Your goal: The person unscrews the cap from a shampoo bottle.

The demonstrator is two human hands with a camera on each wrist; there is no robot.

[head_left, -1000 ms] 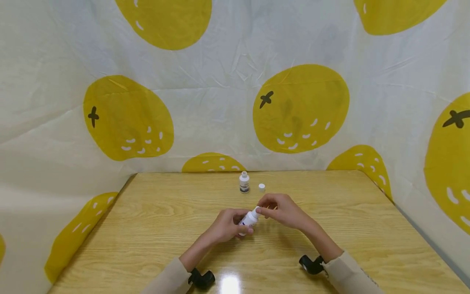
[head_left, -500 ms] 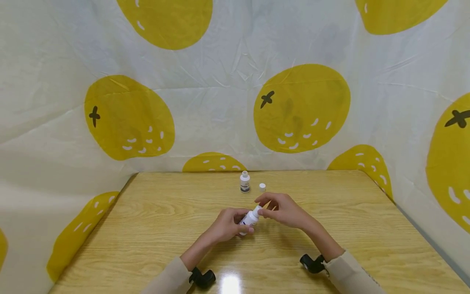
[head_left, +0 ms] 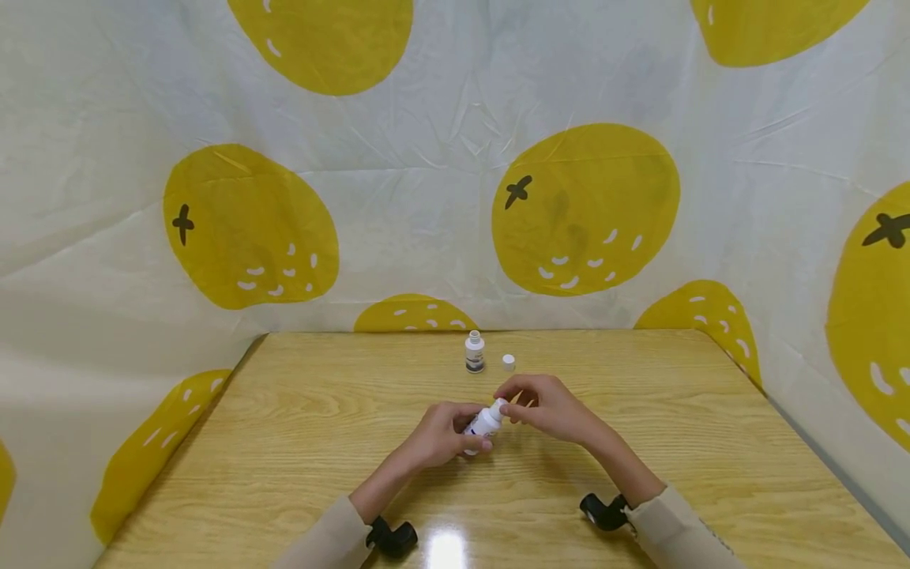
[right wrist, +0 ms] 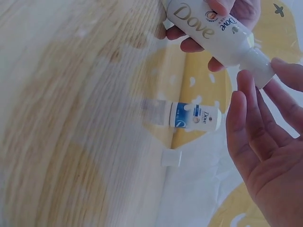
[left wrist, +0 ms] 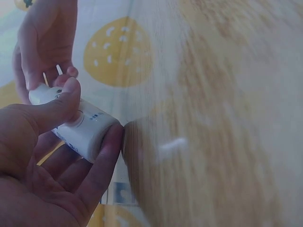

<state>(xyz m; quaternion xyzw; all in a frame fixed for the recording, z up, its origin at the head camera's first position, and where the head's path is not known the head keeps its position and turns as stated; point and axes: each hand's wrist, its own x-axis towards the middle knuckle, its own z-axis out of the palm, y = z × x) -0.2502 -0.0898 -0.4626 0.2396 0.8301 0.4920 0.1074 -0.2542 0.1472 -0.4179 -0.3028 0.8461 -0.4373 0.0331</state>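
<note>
Left hand: grasping the bottle, my fingers round its body and my thumb across its side.
Right hand: pinching the cap at the bottle's neck between thumb and fingertips.
Bottle: between my two hands, tilted, cap end up toward my right; whether its base touches the counter, I cannot tell.
Change: almost none over the last second; both my hands and the bottle keep nearly the same places and tilt.
Meaning: in my judgement, work on the cap is under way, with no separation from the neck visible. Any turning, and its direction, I cannot tell.
Standing bottle: upright toward the far edge, neck bare, no shift noted.
Loose cap: on the counter, to the right of the standing bottle, near but apart; likewise unmoved.
</note>
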